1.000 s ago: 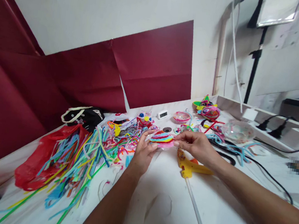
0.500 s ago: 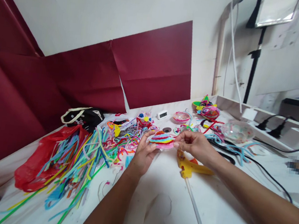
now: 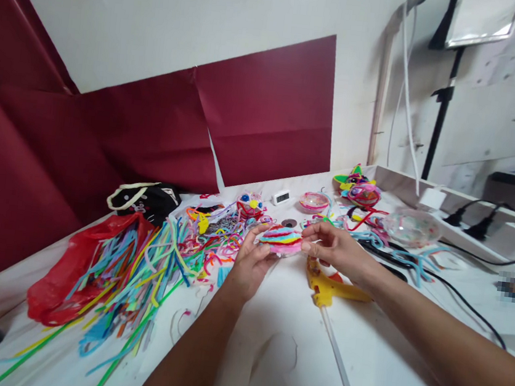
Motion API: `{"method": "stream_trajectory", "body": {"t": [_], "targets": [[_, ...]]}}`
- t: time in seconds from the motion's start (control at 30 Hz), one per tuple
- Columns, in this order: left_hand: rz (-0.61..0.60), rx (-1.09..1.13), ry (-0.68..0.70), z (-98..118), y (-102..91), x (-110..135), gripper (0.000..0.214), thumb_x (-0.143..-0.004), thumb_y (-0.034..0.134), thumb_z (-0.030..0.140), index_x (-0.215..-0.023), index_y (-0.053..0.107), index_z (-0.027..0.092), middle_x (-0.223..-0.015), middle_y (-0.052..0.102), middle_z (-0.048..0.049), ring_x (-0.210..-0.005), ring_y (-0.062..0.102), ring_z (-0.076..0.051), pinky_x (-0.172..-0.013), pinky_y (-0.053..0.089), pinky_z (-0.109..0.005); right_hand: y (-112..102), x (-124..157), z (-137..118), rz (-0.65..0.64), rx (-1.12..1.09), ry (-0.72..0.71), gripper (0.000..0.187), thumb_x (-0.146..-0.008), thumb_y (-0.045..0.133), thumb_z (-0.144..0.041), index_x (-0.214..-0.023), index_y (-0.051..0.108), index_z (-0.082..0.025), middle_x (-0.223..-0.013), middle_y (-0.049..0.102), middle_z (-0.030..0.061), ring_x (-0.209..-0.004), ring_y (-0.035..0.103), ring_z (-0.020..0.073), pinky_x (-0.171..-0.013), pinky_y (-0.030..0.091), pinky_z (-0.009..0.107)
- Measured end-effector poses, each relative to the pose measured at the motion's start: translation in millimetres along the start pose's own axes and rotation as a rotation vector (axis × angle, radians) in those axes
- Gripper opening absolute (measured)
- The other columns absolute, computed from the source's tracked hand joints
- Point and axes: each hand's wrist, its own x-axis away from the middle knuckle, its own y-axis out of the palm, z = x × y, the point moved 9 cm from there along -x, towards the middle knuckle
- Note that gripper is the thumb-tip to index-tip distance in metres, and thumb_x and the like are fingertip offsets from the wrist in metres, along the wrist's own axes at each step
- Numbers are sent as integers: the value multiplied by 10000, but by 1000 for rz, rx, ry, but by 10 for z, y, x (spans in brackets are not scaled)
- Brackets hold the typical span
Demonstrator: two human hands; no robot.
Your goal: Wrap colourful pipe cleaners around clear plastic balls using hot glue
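Above the white table, both hands hold a small rounded piece covered in pipe cleaners (image 3: pixel 281 238), striped pink, red, yellow and blue. My left hand (image 3: pixel 252 263) grips its left edge, thumb in front and fingers behind. At the right edge, my right hand (image 3: pixel 332 248) pinches the piece between thumb and fingertips. Below my right hand lies a yellow hot glue gun (image 3: pixel 332 290), a clear glue stick (image 3: pixel 336 349) jutting from it towards me. The underside of the held piece is hidden.
Loose pipe cleaners (image 3: pixel 156 268) spill from a red plastic bag (image 3: pixel 61 282) on the left. Clear bowls (image 3: pixel 411 228), a small digital clock (image 3: pixel 280 197) and a finished-looking pipe-cleaner figure (image 3: pixel 358 186) stand behind. Black cables (image 3: pixel 468 304) run along the right.
The held piece has turned slightly, so more red and pink stripes show. Both hands keep their hold on it. The whole view has shifted a little.
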Motion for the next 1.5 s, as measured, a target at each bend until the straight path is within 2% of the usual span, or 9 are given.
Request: {"method": "stream_trajectory", "body": {"t": [0.07,0.2,0.4,0.6,0.8,1.0,1.2,1.33,1.5], "targets": [[-18,14,-2,5,23,4,572,-716,722,269,-1246,511,225,-1141,669,-94,-1047,646,-267,-936,474,-411,15,17,-4,-27,18,9,549,-525,863,-438,-927,609,-163,-752,611,-6,-570,481,93,-485,338,229],[-20,30,-10,10,38,9,600,-695,735,283,-1248,509,225,-1123,677,-78,-1041,646,-245,-955,456,-405,81,43,70,-142,55,54,523,-627,801,-500,-996,669,-153,-697,619,2,-583,519,117,-533,372,247],[-51,35,-13,9,52,2,590,-691,750,296,-1228,524,203,-1075,695,-81,-1068,634,-259,-991,429,-420,164,69,23,-241,28,-10,453,-705,751,-513,-1003,718,-173,-779,657,15,-596,513,94,-530,353,218],[-9,45,-57,-37,-12,-4,510,-742,737,268,-1199,515,225,-1128,669,-76,-1087,623,-238,-1022,417,-439,128,47,-5,-177,17,-16,450,-674,757,-532,-923,726,-159,-732,649,11,-569,508,98,-488,350,219],[82,-65,-20,1,-98,-17,387,-724,763,269,-1042,553,204,-1128,652,-75,-1056,628,-220,-1008,429,-435,34,-23,42,-127,67,-64,439,-719,710,-548,-906,734,-152,-727,653,18,-562,490,97,-491,334,228],[126,-103,-23,-16,-126,-13,352,-733,747,223,-1017,540,205,-1072,673,-56,-1013,648,-200,-1010,437,-439,-43,-62,61,-48,87,-45,429,-684,734,-544,-891,731,-167,-696,647,3,-599,511,117,-535,370,238],[161,-68,-31,-74,-125,-16,267,-780,653,286,-1001,540,186,-1052,683,-74,-1003,656,-229,-995,447,-476,-23,-60,-8,-45,192,-142,436,-684,740,-540,-865,726,-144,-755,658,22,-677,557,160,-617,424,267],[139,-118,0,-74,-62,14,357,-787,683,307,-1077,499,211,-1113,669,-73,-1064,639,-230,-1022,425,-473,-37,-56,16,-7,341,-189,414,-746,686,-538,-880,730,-149,-701,641,10,-623,538,155,-559,394,260],[164,-220,-22,-104,-39,55,623,-698,789,257,-1215,442,233,-1146,663,-75,-1050,645,-209,-1023,419,-417,-30,-32,105,23,423,-172,404,-780,660,-509,-978,716,-161,-706,659,13,-588,539,155,-510,381,255]]}}
